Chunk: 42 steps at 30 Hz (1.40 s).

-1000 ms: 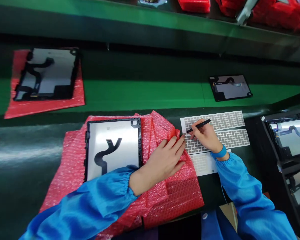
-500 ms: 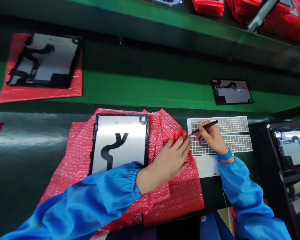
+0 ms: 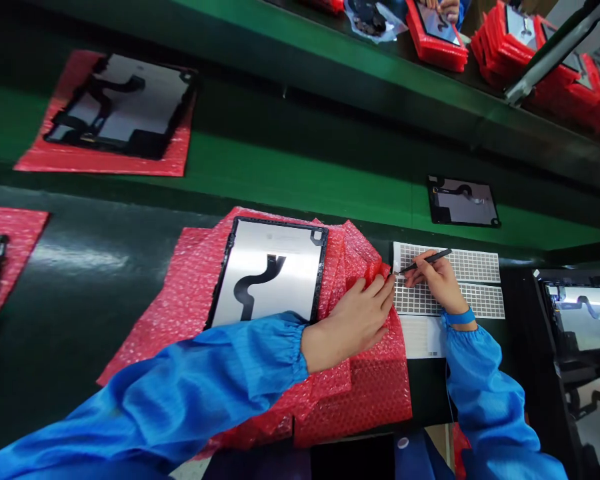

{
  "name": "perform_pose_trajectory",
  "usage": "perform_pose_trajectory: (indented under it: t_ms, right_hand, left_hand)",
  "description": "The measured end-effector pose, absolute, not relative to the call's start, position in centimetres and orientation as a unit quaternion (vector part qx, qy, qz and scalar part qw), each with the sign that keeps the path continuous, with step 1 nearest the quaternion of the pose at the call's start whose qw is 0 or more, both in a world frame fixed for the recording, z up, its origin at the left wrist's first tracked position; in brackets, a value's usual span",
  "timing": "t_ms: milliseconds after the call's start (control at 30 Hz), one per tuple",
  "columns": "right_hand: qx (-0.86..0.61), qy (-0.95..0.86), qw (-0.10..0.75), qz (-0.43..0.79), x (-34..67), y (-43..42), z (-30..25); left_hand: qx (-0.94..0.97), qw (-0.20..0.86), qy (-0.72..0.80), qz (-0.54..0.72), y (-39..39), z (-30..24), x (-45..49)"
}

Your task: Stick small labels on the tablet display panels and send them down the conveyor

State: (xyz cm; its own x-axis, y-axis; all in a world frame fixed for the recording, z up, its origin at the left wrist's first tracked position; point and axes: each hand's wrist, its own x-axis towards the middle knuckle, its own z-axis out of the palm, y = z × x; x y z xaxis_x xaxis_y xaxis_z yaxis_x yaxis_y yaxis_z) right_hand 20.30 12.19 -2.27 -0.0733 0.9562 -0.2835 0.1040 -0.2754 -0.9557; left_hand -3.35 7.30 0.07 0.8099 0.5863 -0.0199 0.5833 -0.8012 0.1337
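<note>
"Pinching what so narrowly with your right hand [image 3: 440,285]?"

"A slim black tool [image 3: 430,260], probably tweezers, held like a pen, I'd say for fine control. Its tip is at the left end of the upper gridded sheet [image 3: 473,265], on the worktop [image 3: 100,273]."

"And your left hand [image 3: 357,321]?"

"Fingers outstretched, thumb apart, fingertips close by the tool's tip. Perhaps they steady that edge; I can't tell whether they touch it."

"Why the red bubble wrap [image 3: 360,393] below?"

"Likely cushioning: a display panel [image 3: 290,293] lies on it, dark ribbon cable [image 3: 253,279] uppermost, partly behind my left sleeve [image 3: 220,373]."

"Beyond?"

"Another panel [image 3: 467,203] lies on the green ledge [image 3: 300,183], presumably out of my way."
</note>
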Motion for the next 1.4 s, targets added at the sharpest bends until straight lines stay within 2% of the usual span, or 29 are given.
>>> perform_pose_trajectory:
  t_ms: [133,333,433,600,800,1033,1400]
  right_hand:
    - [-0.564,-0.447,0.428,0.547,20.9,12.4,-1.7]
    - [-0.523,-0.464,0.502,0.509,19.6,11.8,1.7]
    - [-0.490,-0.490,0.516,0.504,16.1,11.0,3.8]
    - [-0.478,-0.525,0.452,0.540,7.8,10.2,5.0]
    - [-0.499,-0.509,0.418,0.564,4.3,10.9,1.6]
    - [-0.494,-0.482,0.398,0.604,5.9,10.8,-0.9]
    - [-0.465,-0.478,0.381,0.640,5.9,10.9,-1.5]
  left_hand:
    - [0.951,0.090,0.295,0.035,6.1,2.2,-4.8]
    - [0.949,0.084,0.267,0.148,2.7,7.5,-10.9]
    - [0.951,0.117,0.267,0.105,2.4,8.4,-13.5]
    - [0.940,0.080,0.329,-0.036,4.3,4.9,-15.4]
    - [0.940,0.088,0.330,0.001,4.7,1.0,-15.0]
    - [0.936,0.039,0.349,-0.012,3.9,1.0,-15.3]
    - [0.929,0.044,0.362,-0.071,4.6,2.4,-15.7]
